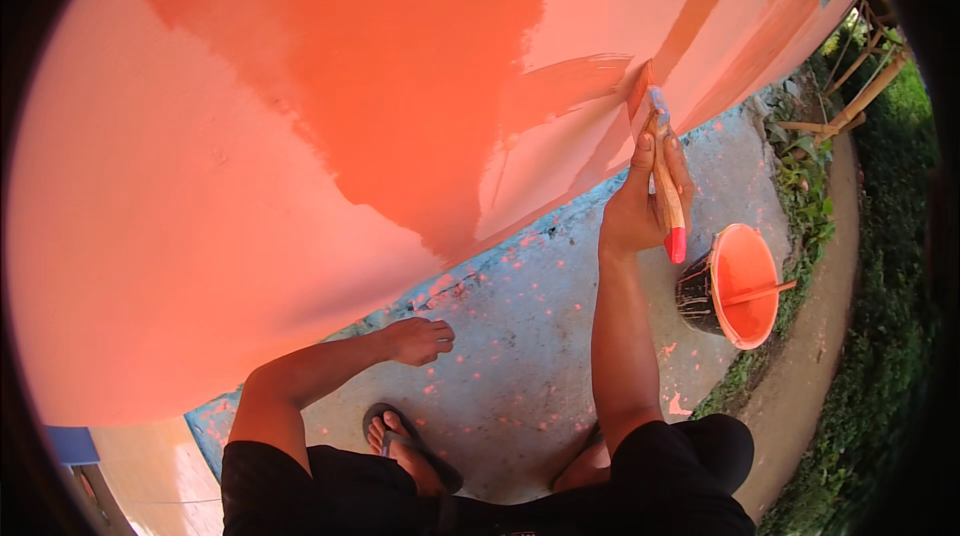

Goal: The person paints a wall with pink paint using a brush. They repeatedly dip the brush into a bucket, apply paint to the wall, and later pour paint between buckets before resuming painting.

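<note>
My right hand (651,187) grips a paintbrush (667,176) by its wooden handle, which has a red end. The bristles touch an outer wall (225,161) and are coated in orange paint. Around the brush, orange strokes cross a paler pink-orange surface; a large area of deeper orange lies to the left. My left hand (420,341) hangs near the wall's foot with fingers curled, and nothing shows in it. Right of my right forearm stands a dark bucket (697,296) of orange paint (739,266), with a stick (757,294) lying across its mouth.
Underfoot is a concrete walkway (517,378) spotted with paint, with a blue strip along the wall. My sandalled feet (405,453) stand on it. Low plants (802,198), a dirt path (802,378) and bamboo poles (862,97) lie to the right. A blue object (71,446) shows at the lower left.
</note>
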Demonstrator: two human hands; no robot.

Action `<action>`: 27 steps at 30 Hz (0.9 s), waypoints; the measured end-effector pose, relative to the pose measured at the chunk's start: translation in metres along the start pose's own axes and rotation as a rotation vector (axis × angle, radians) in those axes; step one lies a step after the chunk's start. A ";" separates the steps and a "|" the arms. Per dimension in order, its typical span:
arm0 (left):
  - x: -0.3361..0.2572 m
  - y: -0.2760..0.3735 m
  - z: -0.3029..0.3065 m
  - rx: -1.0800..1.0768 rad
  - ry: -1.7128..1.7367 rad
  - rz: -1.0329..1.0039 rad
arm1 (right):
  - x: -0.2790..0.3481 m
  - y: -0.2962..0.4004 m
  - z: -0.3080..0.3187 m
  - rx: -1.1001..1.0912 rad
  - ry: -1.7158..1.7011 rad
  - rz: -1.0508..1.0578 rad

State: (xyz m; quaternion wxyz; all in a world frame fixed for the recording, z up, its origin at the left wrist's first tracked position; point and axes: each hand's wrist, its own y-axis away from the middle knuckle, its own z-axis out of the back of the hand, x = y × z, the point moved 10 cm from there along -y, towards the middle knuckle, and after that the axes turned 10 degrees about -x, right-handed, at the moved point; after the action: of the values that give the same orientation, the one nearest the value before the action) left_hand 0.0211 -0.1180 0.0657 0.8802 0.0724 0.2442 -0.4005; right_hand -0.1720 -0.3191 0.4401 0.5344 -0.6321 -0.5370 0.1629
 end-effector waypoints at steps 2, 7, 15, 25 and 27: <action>0.000 -0.002 0.002 0.000 -0.010 -0.005 | 0.009 0.001 -0.003 0.013 0.018 0.014; 0.004 0.005 -0.001 0.014 -0.013 0.018 | 0.036 0.016 -0.009 0.073 0.023 0.047; 0.003 0.001 0.000 0.006 -0.012 -0.008 | 0.072 0.041 -0.012 0.177 -0.043 0.118; -0.003 -0.001 0.001 0.060 -0.013 -0.004 | 0.075 0.036 0.006 0.207 -0.297 -0.133; -0.004 -0.005 0.002 0.081 -0.007 0.003 | 0.065 0.025 0.010 0.134 -0.391 -0.232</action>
State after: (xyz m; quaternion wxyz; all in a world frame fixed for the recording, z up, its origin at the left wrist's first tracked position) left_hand 0.0165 -0.1193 0.0692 0.8779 0.1072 0.2247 -0.4091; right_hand -0.1435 -0.2549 0.4387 0.4763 -0.4856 -0.6873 0.2549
